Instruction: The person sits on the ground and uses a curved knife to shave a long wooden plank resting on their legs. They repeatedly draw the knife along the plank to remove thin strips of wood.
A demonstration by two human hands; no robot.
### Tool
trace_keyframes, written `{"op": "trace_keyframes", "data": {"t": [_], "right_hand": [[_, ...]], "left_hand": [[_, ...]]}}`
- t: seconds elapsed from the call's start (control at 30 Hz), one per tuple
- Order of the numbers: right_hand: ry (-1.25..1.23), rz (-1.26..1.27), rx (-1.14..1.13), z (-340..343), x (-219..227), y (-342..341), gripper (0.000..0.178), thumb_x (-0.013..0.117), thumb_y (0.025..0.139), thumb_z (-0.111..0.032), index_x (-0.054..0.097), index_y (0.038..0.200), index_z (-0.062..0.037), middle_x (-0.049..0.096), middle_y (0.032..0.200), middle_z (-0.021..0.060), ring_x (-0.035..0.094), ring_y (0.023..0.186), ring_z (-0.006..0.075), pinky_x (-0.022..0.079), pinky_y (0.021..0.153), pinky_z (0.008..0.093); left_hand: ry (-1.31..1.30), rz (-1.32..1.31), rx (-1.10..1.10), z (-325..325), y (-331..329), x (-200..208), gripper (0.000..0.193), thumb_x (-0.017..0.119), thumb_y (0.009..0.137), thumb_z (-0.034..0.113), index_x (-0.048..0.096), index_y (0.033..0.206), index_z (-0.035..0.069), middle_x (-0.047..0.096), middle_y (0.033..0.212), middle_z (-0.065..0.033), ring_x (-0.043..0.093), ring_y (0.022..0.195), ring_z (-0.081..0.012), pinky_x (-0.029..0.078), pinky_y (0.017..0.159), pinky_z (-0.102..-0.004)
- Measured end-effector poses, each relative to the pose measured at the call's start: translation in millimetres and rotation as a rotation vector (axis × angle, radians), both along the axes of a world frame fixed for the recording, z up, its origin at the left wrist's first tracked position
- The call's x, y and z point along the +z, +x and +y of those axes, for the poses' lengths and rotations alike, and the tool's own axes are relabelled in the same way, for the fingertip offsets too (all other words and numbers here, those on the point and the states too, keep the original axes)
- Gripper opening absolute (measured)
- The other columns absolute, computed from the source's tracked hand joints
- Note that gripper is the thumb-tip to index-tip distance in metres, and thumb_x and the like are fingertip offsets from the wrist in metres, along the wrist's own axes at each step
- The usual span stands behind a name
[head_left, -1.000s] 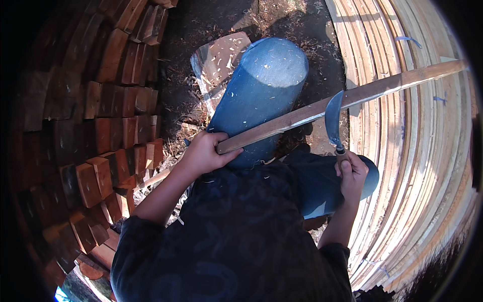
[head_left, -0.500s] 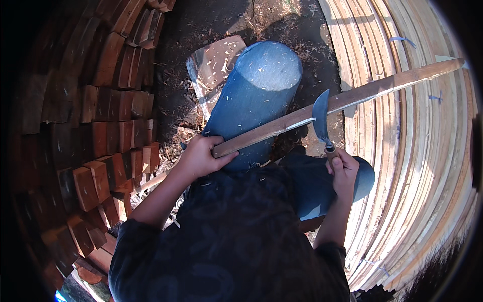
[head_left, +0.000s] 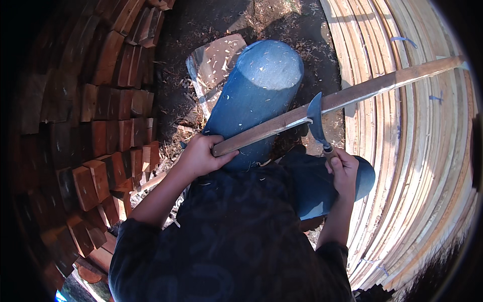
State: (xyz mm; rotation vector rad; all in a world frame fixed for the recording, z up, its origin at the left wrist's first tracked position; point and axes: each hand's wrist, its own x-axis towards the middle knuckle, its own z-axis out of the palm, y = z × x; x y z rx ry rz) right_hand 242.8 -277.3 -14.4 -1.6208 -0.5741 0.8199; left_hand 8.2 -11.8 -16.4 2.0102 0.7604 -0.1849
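My left hand is wrapped round the near end of a long, narrow wooden strip. The strip slants across my left thigh and reaches up to the far right, over the pale boards. In my right hand is the short wooden handle of a curved knife, shaped like a sickle. Its blade points up and lies against the strip's near edge, just right of the raised knee. A pale curl of wood sits at the blade where it meets the edge.
Stacked reddish-brown wood blocks rise on the left. Long pale boards lie piled on the right, with bluish ties among them. A flat slab strewn with shavings lies beyond my left leg. Shavings litter the dark ground.
The knife has slid slightly left along the strip's edge toward my left hand, its blade leaning further left. My left hand keeps its hold at the strip's end.
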Motion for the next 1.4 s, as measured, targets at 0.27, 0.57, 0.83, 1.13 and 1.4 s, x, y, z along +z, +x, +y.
{"op": "trace_keyframes", "data": {"t": [0.27,0.57,0.83,1.13,1.4], "right_hand": [[-0.012,-0.07,-0.043,-5.3,-0.3,3.0,0.047,0.056,0.093,-0.039,0.061,0.099,0.0071,0.047,0.059,0.0008,0.044,0.051,0.0066,0.031,0.046,0.0203],[0.189,0.07,-0.262,-4.4,0.3,18.6,0.051,0.058,0.091,-0.043,0.06,0.106,0.006,0.049,0.059,0.0013,0.042,0.051,0.0066,0.027,0.044,0.0199],[0.22,0.129,-0.277,10.5,6.1,12.1,0.049,0.052,0.094,-0.042,0.06,0.102,0.0055,0.042,0.057,-0.0011,0.037,0.049,0.0044,0.024,0.043,0.0203],[-0.074,0.117,0.131,15.4,5.3,4.6,0.038,0.059,0.092,-0.029,0.061,0.104,0.0068,0.047,0.061,0.0,0.044,0.053,0.0068,0.035,0.05,0.021],[-0.02,0.093,0.077,6.8,3.2,11.6,0.037,0.057,0.093,-0.032,0.059,0.099,0.0053,0.046,0.063,0.0002,0.042,0.053,0.0061,0.033,0.049,0.0213]], "left_hand": [[-0.018,0.075,-0.019,-3.4,-2.8,2.2,0.028,0.077,0.074,0.025,0.066,0.074,-0.001,0.061,0.059,-0.0129,0.062,0.055,-0.0193,0.046,0.054,-0.0303],[-0.028,0.007,0.022,-2.7,-1.9,-2.8,0.035,0.076,0.072,0.035,0.068,0.076,0.001,0.059,0.056,-0.0163,0.063,0.054,-0.0277,0.049,0.055,-0.034],[0.009,-0.007,0.02,-2.4,-0.4,-0.6,0.036,0.076,0.072,0.035,0.067,0.074,0.0,0.058,0.055,-0.0158,0.062,0.051,-0.0268,0.049,0.054,-0.0341],[-0.03,0.028,0.001,-2.4,0.4,-0.3,0.031,0.076,0.073,0.029,0.066,0.073,0.0,0.058,0.056,-0.0128,0.06,0.052,-0.0192,0.045,0.052,-0.0317],[0.0,0.01,0.001,-4.5,-2.2,-3.3,0.036,0.076,0.072,0.036,0.069,0.077,0.001,0.06,0.057,-0.0164,0.064,0.054,-0.0268,0.05,0.055,-0.0337]]}}
